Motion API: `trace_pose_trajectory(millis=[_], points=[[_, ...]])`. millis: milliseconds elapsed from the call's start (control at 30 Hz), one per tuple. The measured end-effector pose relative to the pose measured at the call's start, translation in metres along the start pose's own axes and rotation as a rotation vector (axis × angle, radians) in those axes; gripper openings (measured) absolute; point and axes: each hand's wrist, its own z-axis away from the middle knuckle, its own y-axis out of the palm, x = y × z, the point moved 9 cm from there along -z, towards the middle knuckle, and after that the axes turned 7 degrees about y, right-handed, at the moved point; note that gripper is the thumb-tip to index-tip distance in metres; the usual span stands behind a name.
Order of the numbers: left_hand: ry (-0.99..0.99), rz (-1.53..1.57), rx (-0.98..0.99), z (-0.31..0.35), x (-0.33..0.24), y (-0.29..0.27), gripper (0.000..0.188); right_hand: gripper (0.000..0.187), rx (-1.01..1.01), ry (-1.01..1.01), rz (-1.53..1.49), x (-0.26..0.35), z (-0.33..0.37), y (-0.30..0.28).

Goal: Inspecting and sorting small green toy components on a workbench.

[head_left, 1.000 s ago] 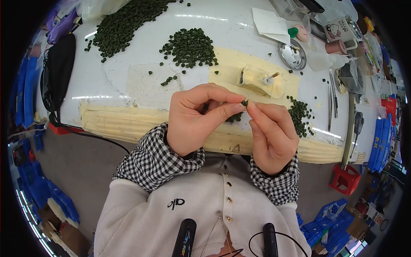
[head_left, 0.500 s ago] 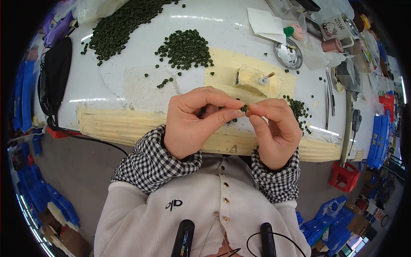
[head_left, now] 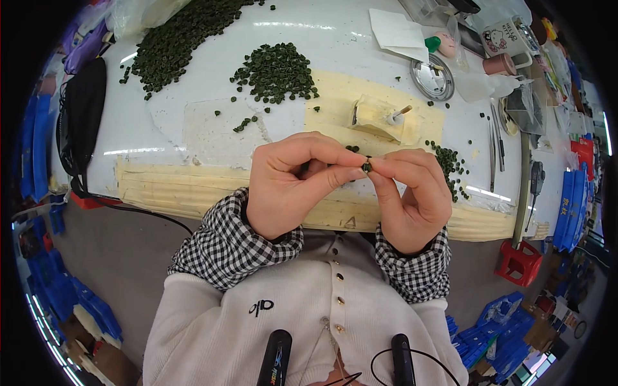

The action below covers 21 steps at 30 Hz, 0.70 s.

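Over the near edge of the table, my left hand (head_left: 291, 183) and my right hand (head_left: 415, 196) meet at their fingertips. Thumb and forefinger of each pinch one small dark green piece (head_left: 367, 166) between them; a brassy glint shows at its top, and the fingers cover most of it. Just beyond lies a sheet of cream tape (head_left: 335, 96) carrying a cream block (head_left: 378, 119) with a short brown-tipped peg (head_left: 400, 114). Loose small green pieces (head_left: 447, 161) lie right of my right hand. Some more show behind my fingers.
A medium heap (head_left: 273, 74) and a large heap (head_left: 174, 51) of green pieces lie farther back. At right are a round metal dish (head_left: 432, 78), white paper (head_left: 399, 33), tweezers (head_left: 499, 145) and a clear bottle (head_left: 479, 87). A black cloth bag (head_left: 84, 122) sits at left.
The small green piece has turned slightly between my fingertips, so a brassy glint shows on it. My hands have barely moved.
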Motion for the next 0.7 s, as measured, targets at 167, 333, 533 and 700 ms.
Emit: trace_pose_trajectory(millis=[167, 333, 533, 700], points=[[-0.046, 0.038, -0.019, 0.001, 0.003, 0.002, 0.013, 0.023, -0.039, -0.061, 0.037, 0.003, 0.002, -0.001], [-0.071, 0.063, -0.013, 0.002, 0.007, 0.002, 0.012, 0.023, -0.035, -0.089, 0.07, 0.005, 0.002, -0.001], [-0.004, 0.116, -0.069, -0.001, 0.006, 0.002, 0.014, 0.024, -0.053, -0.062, 0.041, 0.003, 0.001, -0.004], [-0.034, 0.049, -0.029, 0.0, 0.004, -0.001, 0.012, 0.024, -0.212, 0.052, 0.15, -0.008, -0.017, -0.03]])
